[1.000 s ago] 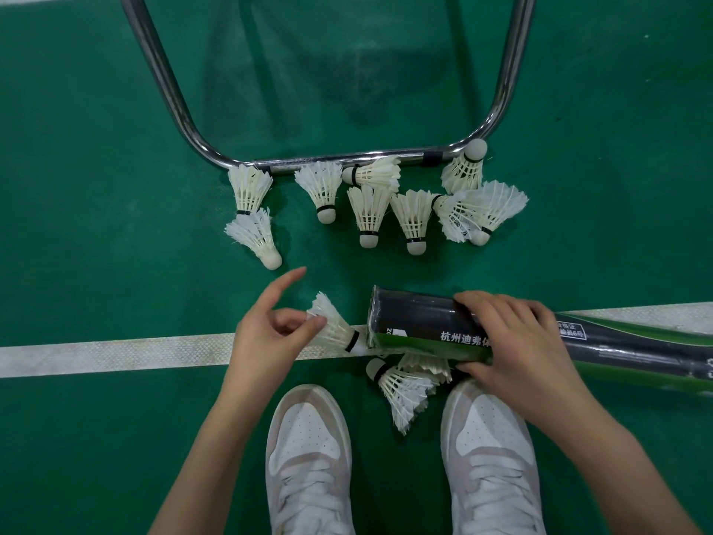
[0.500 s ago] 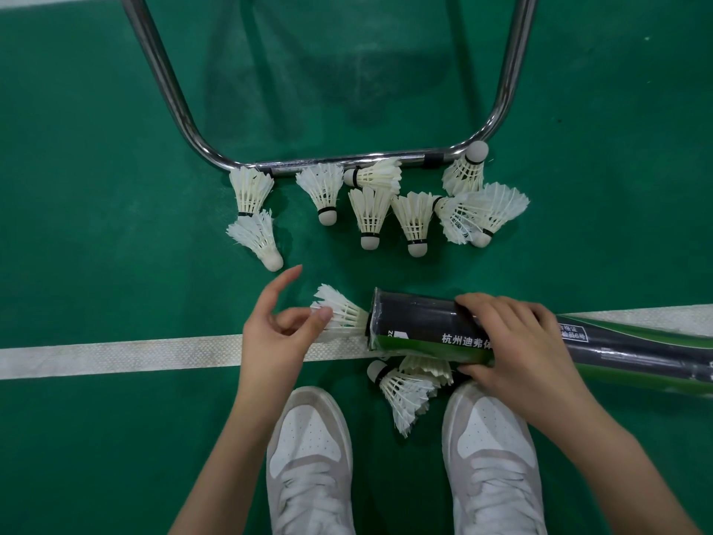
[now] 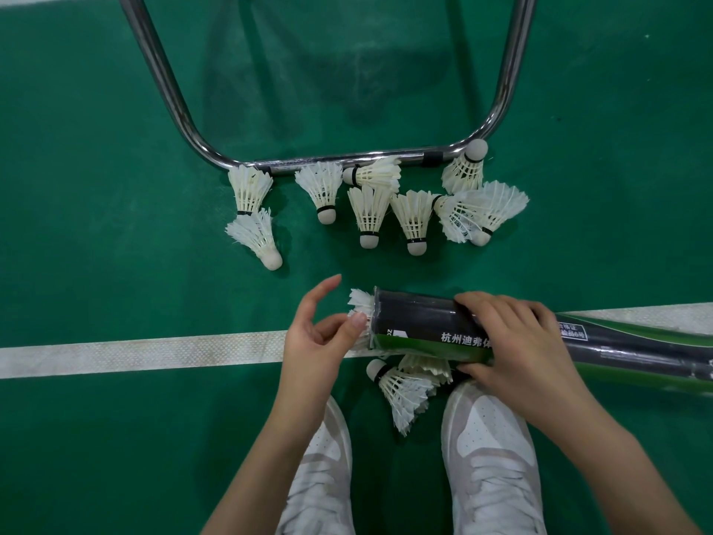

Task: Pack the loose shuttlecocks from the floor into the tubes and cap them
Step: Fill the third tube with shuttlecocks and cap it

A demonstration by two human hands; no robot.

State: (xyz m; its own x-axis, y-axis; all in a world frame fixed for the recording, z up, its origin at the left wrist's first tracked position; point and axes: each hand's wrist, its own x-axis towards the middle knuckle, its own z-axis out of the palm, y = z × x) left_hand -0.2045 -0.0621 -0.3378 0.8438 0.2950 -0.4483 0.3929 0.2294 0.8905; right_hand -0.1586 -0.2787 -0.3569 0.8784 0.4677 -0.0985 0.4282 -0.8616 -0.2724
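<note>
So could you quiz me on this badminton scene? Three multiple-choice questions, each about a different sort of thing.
1. Where does the dark cardboard shuttlecock tube lie?
A. Across the white floor line
B. Inside the metal frame
C. On a shoe

2. What colour is the court floor?
A. Blue
B. Green
C. Grey

3. How far in is the white feathered shuttlecock at the tube's mouth?
A. Fully outside
B. Mostly in, feather tips showing
C. Capped over

Answers:
1. A: the tube crosses the white painted line, steadied by the right hand.
2. B: green all around.
3. B: only feather tips stick out, with the left hand thumb against them; no cap is visible.
</note>
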